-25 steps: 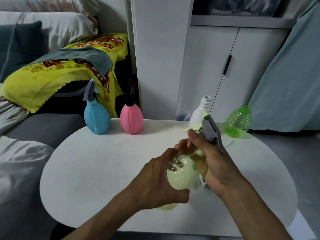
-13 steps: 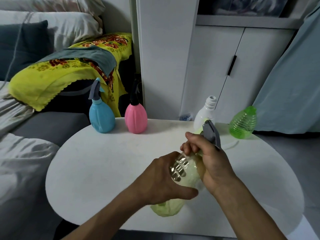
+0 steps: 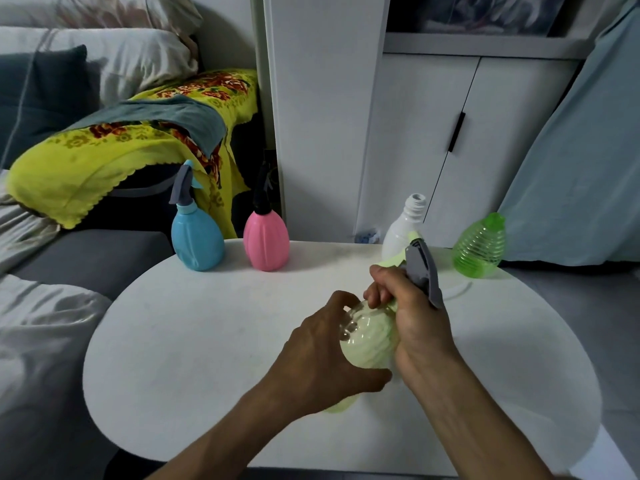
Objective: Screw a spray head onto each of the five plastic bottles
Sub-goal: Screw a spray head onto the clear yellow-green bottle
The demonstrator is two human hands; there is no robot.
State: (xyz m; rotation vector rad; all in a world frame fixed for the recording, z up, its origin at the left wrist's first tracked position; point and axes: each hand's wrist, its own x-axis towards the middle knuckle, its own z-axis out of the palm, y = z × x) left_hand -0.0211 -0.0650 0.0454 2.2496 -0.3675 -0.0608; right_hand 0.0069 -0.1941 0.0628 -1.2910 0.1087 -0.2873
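Both hands meet over the middle of the round white table (image 3: 214, 341), closed on one pale yellow-green bottle (image 3: 369, 341) held tilted above the tabletop. The left hand (image 3: 322, 362) wraps the bottle's rounded body from the left and beneath, thumb under the near side and fingers curled over the far side. The right hand (image 3: 412, 320) is clamped around the bottle's neck, just above the left hand's fingers, with its fingertips pressed onto the collar there. From the top of that right-hand grasp a grey spray head (image 3: 420, 268) sticks up and away, its trigger running down the back of the hand; whether its collar is fully seated on the thread is hidden by the fingers.

Beyond the grip, at the table's far right edge, a white bottle (image 3: 401, 230) stands upright with a bare threaded neck, partly behind the spray head. Further right of it a green ribbed bottle (image 3: 479, 247) stands with no spray head on it. Far left of the grip, at the back edge, a blue bottle (image 3: 197, 237) and a pink bottle (image 3: 266, 237) stand close together but apart, each already carrying a spray head.
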